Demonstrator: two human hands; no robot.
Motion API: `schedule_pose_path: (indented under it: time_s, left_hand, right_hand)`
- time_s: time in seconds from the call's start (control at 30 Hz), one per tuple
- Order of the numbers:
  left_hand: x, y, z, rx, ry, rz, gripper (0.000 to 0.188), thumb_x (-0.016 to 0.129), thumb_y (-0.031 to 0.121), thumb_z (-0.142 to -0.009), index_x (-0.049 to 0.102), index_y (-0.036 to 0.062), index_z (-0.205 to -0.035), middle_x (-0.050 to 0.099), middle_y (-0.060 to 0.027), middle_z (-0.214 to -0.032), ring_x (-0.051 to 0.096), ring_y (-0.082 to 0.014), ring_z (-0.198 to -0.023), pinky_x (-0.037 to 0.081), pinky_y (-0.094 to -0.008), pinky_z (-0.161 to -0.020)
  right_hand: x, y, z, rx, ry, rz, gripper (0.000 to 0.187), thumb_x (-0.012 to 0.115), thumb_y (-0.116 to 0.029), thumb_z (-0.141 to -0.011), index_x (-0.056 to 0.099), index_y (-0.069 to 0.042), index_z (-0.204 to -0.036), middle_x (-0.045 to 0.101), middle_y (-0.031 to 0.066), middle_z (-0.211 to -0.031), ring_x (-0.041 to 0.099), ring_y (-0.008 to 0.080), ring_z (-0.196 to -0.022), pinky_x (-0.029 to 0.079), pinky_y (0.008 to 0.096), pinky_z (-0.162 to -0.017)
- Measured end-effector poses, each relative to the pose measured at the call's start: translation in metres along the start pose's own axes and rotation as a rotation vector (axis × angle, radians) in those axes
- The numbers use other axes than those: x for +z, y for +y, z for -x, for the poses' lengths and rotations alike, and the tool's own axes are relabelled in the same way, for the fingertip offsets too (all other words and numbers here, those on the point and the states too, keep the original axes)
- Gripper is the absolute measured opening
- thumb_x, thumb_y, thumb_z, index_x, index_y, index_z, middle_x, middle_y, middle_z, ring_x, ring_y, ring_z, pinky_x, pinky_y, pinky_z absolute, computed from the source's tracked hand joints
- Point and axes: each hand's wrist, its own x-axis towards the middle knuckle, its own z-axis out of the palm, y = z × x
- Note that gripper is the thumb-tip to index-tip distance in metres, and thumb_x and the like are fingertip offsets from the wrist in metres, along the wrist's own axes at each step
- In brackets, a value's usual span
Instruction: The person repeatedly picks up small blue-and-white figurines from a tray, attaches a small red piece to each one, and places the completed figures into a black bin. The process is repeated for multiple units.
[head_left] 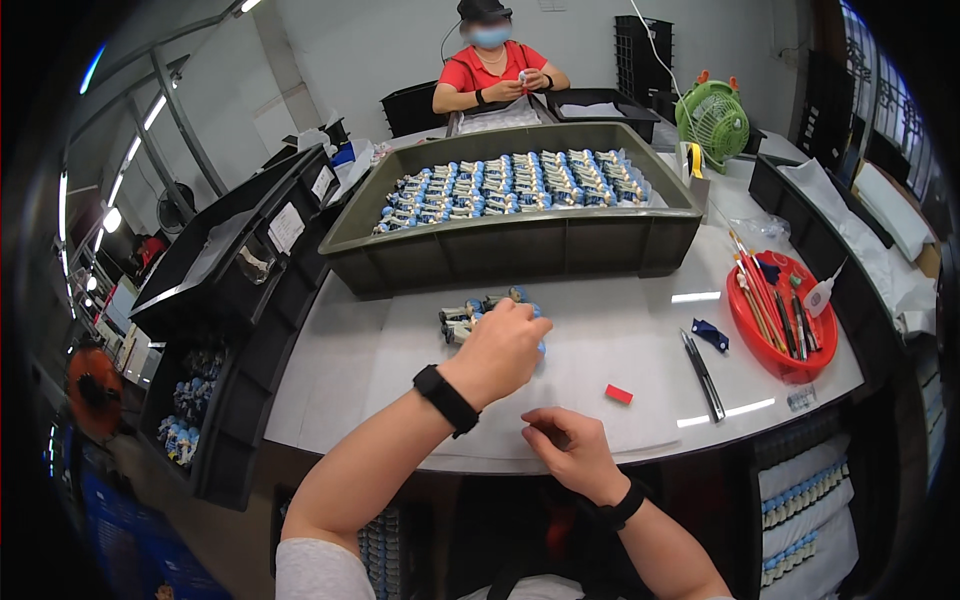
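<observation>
Presently, small blue-and-white painted figurines (459, 314) lie on the white worktop (320, 380), on the near side of the deep dark-green plastic tray (510, 250). The left hand (503, 352) curls over them; its grip cannot be determined. Nearer and right, the right hand (578, 452) is loosely curled, thumb gap narrow.

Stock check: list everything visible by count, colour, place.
Table: one, white, centre
Tray: one, olive, far side
Figures: many, blue-cream, in tray
Loose figures: several, blue-cream, before tray
Block: one, red, table front
Pen: one, black-silver, right
Small item: one, navy, beside pen
Bowl: one, red, right
Brushes: several, mixed, in bowl
Bottle: one, white, bowl's edge
Desk fan: one, green, far right
Bins: several, black, around table
Co-worker: one, red-shirted, behind tray
Left hand: one, black wristband, at loose figures
Right hand: one, black wristband, front centre
</observation>
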Motion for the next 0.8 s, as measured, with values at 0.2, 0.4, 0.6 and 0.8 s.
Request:
schedule_pose_path:
  time_s: [0.2, 0.4, 0.6, 0.8]
  left_hand:
    - [0.036, -0.010, -0.003, 0.038, -0.093, -0.273, 0.021, 0.074, 0.007, -0.062, 0.064, 0.0031, -0.080, 0.053, -0.0115, -0.098, 0.049, -0.0289, -0.093, 0.044, -0.0380, -0.075]
    - [-0.015, 0.011, 0.025, -0.333, 0.009, 0.671, 0.033, 0.074, 0.009, -0.075, 0.058, 0.0020, -0.103, 0.063, -0.0072, -0.095, 0.061, -0.0213, -0.091, 0.048, -0.0326, -0.077]
    - [-0.004, 0.035, 0.080, -0.751, 0.159, 1.501, 0.026, 0.063, 0.014, -0.090, 0.053, -0.0013, -0.109, 0.065, -0.0062, -0.091, 0.064, -0.0113, -0.080, 0.053, -0.0254, -0.070]
    - [0.033, 0.039, 0.097, -0.757, 0.363, 1.703, 0.031, 0.054, 0.017, -0.096, 0.053, -0.0015, -0.121, 0.063, -0.0072, -0.104, 0.061, -0.0127, -0.090, 0.051, -0.0279, -0.079]
  right_hand:
    - [0.001, 0.002, 0.001, -0.032, 0.004, -0.021, 0.016, 0.064, -0.003, -0.084, 0.063, 0.003, -0.098, 0.067, 0.0107, -0.080, 0.062, 0.0114, -0.066, 0.049, 0.0234, -0.060]
    - [-0.001, 0.010, 0.003, 0.010, 0.148, -0.168, 0.039, 0.070, -0.006, -0.081, 0.048, -0.001, -0.114, 0.060, 0.0081, -0.096, 0.060, 0.0121, -0.077, 0.048, 0.0227, -0.061]
    - [-0.005, 0.004, 0.004, 0.017, -0.059, -0.201, 0.058, 0.073, -0.009, -0.080, 0.041, -0.002, -0.128, 0.064, 0.0148, -0.099, 0.063, 0.0175, -0.085, 0.052, 0.0259, -0.066]
    - [-0.002, 0.004, 0.004, 0.073, -0.063, -0.154, 0.049, 0.069, -0.006, -0.082, 0.046, -0.001, -0.126, 0.066, 0.0177, -0.094, 0.067, 0.0198, -0.080, 0.053, 0.0277, -0.068]
